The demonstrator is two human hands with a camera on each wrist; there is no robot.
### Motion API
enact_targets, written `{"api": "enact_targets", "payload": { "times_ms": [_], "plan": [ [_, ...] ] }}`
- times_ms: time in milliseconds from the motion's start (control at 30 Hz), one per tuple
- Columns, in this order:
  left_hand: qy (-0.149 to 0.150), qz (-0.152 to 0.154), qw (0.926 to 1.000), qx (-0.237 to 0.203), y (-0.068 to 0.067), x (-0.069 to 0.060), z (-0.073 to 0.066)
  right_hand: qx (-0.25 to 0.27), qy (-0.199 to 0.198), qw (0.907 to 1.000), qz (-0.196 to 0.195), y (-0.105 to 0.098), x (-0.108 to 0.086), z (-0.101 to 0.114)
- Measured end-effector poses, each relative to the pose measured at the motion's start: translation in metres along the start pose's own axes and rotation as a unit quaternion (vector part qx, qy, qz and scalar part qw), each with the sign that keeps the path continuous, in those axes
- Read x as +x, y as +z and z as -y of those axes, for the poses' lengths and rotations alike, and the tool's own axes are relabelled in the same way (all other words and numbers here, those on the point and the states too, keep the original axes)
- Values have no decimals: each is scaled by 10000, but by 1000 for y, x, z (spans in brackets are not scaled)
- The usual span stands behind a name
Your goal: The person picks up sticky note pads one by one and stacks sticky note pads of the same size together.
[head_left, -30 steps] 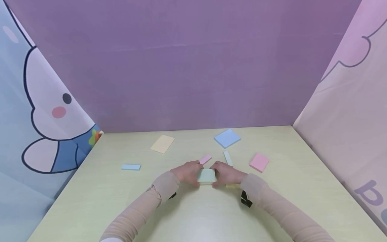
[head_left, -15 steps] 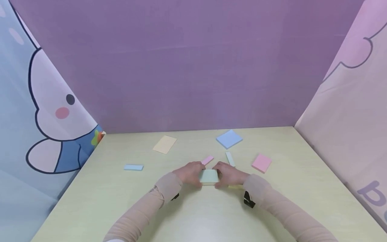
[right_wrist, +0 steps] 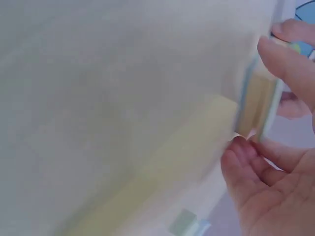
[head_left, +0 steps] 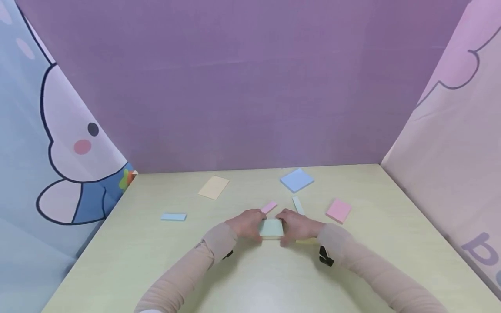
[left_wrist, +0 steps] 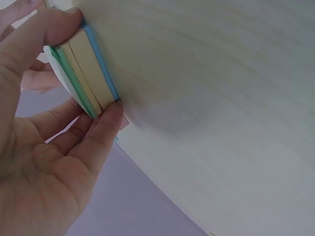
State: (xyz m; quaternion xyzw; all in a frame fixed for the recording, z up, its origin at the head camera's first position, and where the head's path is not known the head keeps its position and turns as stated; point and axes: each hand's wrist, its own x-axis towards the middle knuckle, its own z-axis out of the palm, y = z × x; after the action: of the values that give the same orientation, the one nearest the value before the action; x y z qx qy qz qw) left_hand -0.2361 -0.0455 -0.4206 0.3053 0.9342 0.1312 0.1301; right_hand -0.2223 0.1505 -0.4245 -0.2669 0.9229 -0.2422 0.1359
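A small stack of sticky-note pads (head_left: 271, 228) stands on the table between the two hands. Its top is pale green; in the left wrist view the layered pads (left_wrist: 88, 71) show green, cream and blue edges, blue lowest. My left hand (head_left: 245, 224) grips the stack's left side, thumb at the near end and fingers at the far end. On the opposite side, my right hand (head_left: 299, 226) holds the pads (right_wrist: 258, 101) the same way. A yellow strip pad (head_left: 307, 241) lies partly hidden beneath the right wrist.
Around the hands on the table (head_left: 250, 278) lie a light-blue strip (head_left: 173, 216), a cream square (head_left: 214, 187), a pink strip (head_left: 269, 207), a pale-green strip (head_left: 298, 205), a blue square (head_left: 297, 180) and a pink square (head_left: 339, 211). A purple backdrop (head_left: 250, 87) rises behind.
The head view has shifted a little, so everything appears slightly further right than a second ago. Both hands stay at the sides of the stack, with hardly any movement.
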Motion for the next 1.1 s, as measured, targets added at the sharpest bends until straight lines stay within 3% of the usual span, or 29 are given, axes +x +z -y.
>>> {"api": "enact_targets", "payload": {
  "times_ms": [100, 233, 400, 567, 800, 1033, 1100],
  "plan": [
    [-41, 24, 10000, 40, -1, -1, 0, -92, 235, 9997, 55, -15, -6, 0],
    [-154, 76, 9998, 93, -3, -2, -3, -99, 165, 9998, -30, -44, -18, -13],
    [-159, 101, 9998, 70, -4, -3, -5, -820, -310, 9958, -274, -79, -34, -39],
    [-129, 84, 9999, 29, -3, -3, -4, -1419, -147, 9892, -341, -102, -50, -73],
    [-54, 37, 9999, 113, -2, -3, -2, -1498, -125, 9886, -132, -111, -68, -106],
    [-41, 67, 9999, 116, -2, -3, -2, -1478, -842, 9848, -365, -100, -68, -145],
    [-44, 66, 9999, 117, -2, -3, -2, -1500, -771, 9849, -381, -98, -67, -144]
  ]
}}
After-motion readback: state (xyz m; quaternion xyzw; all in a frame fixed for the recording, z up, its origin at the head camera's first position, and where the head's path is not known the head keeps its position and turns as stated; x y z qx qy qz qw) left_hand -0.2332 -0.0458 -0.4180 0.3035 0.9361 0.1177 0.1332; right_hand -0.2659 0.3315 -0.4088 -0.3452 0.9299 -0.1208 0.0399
